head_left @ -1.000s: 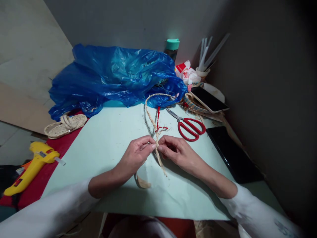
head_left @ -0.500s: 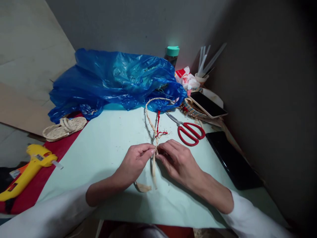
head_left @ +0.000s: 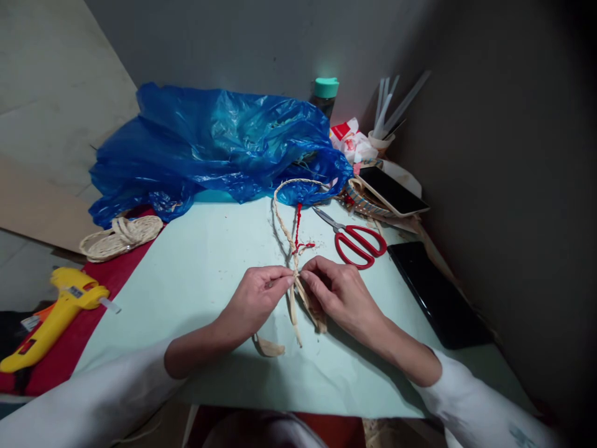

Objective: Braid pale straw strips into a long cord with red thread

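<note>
A braid of pale straw strands (head_left: 284,224) runs across the pale green sheet (head_left: 200,261) from the blue bag toward me, with a red thread (head_left: 297,225) tied beside it. My left hand (head_left: 255,300) pinches the braid's near end from the left. Meeting it fingertip to fingertip, my right hand (head_left: 336,294) pinches the same spot from the right. Loose strand ends (head_left: 298,314) trail below the fingers toward me, and one flat strip curls under my left wrist.
Red-handled scissors (head_left: 357,239) lie right of the braid. A crumpled blue plastic bag (head_left: 214,143) fills the back. A yellow glue gun (head_left: 51,314) and a coil of straw cord (head_left: 119,236) lie at the left; two phones (head_left: 438,292), a green-capped bottle (head_left: 325,93) and a cup of sticks stand at the right.
My hands have stayed at the braid's end, working the strands. The loose ends below my fingers have shifted and now splay toward the right.
</note>
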Tool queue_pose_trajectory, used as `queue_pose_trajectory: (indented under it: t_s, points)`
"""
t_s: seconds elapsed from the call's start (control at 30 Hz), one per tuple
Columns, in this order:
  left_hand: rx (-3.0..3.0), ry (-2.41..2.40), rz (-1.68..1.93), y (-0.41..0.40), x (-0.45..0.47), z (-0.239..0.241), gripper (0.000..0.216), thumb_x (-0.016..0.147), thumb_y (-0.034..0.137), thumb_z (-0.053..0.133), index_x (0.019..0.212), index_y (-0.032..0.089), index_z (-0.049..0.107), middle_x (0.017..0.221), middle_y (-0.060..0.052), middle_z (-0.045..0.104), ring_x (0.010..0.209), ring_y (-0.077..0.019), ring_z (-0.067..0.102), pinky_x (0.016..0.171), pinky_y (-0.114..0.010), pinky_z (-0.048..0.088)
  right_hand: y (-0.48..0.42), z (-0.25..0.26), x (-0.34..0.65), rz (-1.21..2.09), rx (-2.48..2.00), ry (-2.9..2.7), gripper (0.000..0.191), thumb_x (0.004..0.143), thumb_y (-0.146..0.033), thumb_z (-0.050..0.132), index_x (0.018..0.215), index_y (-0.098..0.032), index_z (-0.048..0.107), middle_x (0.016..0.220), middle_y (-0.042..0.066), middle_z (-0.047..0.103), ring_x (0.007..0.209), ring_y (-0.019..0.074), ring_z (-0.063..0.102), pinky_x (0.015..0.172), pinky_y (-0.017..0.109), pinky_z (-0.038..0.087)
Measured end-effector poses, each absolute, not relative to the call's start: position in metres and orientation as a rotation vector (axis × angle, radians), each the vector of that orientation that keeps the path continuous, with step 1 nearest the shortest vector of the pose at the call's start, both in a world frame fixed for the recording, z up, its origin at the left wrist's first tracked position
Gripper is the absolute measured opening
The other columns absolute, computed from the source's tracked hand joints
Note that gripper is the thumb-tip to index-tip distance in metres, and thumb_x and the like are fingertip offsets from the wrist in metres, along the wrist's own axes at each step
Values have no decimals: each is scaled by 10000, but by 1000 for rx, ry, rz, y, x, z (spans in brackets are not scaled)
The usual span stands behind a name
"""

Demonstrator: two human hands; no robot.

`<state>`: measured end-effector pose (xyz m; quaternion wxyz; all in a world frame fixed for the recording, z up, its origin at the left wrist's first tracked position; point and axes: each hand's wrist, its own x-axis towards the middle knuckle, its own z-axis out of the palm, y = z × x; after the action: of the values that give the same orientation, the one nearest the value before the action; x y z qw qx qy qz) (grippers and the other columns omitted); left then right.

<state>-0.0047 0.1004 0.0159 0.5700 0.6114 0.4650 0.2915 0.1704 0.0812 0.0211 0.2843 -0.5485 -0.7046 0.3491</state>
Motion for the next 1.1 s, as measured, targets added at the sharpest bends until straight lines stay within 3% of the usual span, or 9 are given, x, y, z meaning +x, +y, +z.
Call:
queue_pose_trajectory:
  t_s: [0.1,0.17,0.33,0.63,0.83,0.9,1.1]
  points:
    - [1418,1068,697,100,-5,16,197,842,280,568,832,152,717,751,-11,643,775,-146,577,740,-226,447,80,18,169,814,-1463,-1951,196,933,-252,432,792,-177,545,604,-18,546,517,107,456,541,231,329]
    - [1370,1065,687,99,-6,16,196,844,299,572,800,151,692,664,13,588,677,-118,539,663,-209,432,80,15,169,747,-1425,-2022,178,937,-247,423,827,-176,544,633,-14,540,532,108,448,550,234,326]
    - [1198,1059,618,99,-7,13,213,860,350,565,793,155,617,465,95,337,417,-55,256,421,-190,227,79,11,172,692,-1274,-2147,181,950,-213,395,853,-174,543,698,10,560,604,120,487,599,231,354]
    - [1142,1075,645,101,-6,17,221,803,362,629,781,144,595,476,95,338,400,-38,220,408,-210,126,83,12,175,511,-1383,-2128,191,963,-274,406,895,-172,552,729,38,628,575,130,515,564,246,344]
    - [1040,1052,665,102,-6,19,233,775,361,665,775,143,585,463,105,303,384,-25,188,395,-206,111,98,28,216,-190,-1830,-2108,208,931,-301,453,1016,-145,560,922,144,645,825,259,565,628,315,360]
    - [1011,1020,662,102,-7,19,231,787,357,661,764,143,577,459,111,274,389,-23,171,392,-203,112,101,24,226,-334,-1980,-2167,207,912,-275,468,1011,-122,567,912,171,633,821,286,551,645,341,365]
    - [925,939,672,103,-10,16,206,817,326,654,801,145,555,485,120,225,411,-20,128,389,-192,88,104,12,234,-354,-1981,-2231,127,847,-167,467,938,-118,541,830,160,602,769,274,538,661,354,382]
